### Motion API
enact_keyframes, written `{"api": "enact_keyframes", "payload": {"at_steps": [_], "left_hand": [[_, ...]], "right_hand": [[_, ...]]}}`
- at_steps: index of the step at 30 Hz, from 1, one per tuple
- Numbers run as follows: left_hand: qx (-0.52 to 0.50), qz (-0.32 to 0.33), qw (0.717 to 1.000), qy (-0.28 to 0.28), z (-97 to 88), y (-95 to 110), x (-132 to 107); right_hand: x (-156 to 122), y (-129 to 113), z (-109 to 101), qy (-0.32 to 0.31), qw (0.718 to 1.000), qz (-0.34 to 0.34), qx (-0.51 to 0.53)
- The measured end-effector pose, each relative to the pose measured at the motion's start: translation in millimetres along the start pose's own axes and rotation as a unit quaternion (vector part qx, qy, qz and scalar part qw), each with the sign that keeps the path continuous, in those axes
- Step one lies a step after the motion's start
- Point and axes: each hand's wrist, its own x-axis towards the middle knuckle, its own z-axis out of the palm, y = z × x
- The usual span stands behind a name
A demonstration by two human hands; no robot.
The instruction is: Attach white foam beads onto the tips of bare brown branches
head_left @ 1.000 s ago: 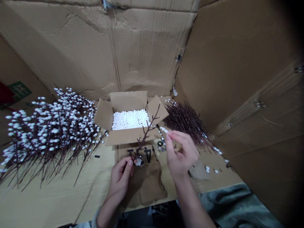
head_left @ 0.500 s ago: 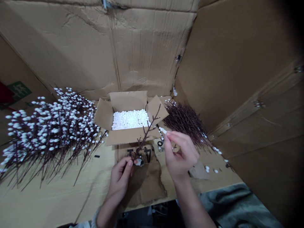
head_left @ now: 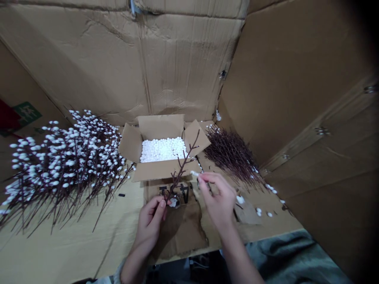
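A bare dark-brown artificial twig with short side stubs rises from my left hand. Thumb and forefinger pinch its lower end, and its tip reaches up in front of the open box. My right hand is closed in a pinch on a small white berry, which points toward the twig's stubs without touching them. Behind the twig stands an open cardboard box filled with loose white berries. Beneath my hands lies a brown cardboard piece with black print.
Finished-looking twigs with white berries are heaped on the left. A bundle of bare dark twigs lies at the right. Stray white berries dot the table's right side. Tall cardboard walls enclose the back and right.
My right hand has moved left and slightly down, bringing the white berry closer to the twig. My left hand and the twig have hardly moved.
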Motion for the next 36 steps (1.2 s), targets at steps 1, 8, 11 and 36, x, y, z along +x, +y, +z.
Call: {"api": "enact_keyframes", "payload": {"at_steps": [1, 8, 11, 36], "left_hand": [[-0.001, 0.0, 1.0, 0.001, 0.0, 0.4, -0.1], [-0.031, -0.005, 0.999, 0.026, 5.4, 7.6, -3.0], [-0.042, -0.01, 0.999, 0.032, 6.8, 9.8, -3.8], [-0.184, -0.082, 0.979, -0.028, 12.7, 14.9, -0.6]], "right_hand": [[-6.6, 0.0, 0.6, -0.032, 0.999, 0.01, 0.016], [-43.1, 10.8, 12.5, -0.228, 0.97, 0.067, -0.041], [-47.2, 15.1, 14.5, -0.264, 0.96, 0.074, -0.059], [-37.6, -31.0, 26.0, -0.191, 0.839, 0.31, 0.405]]}}
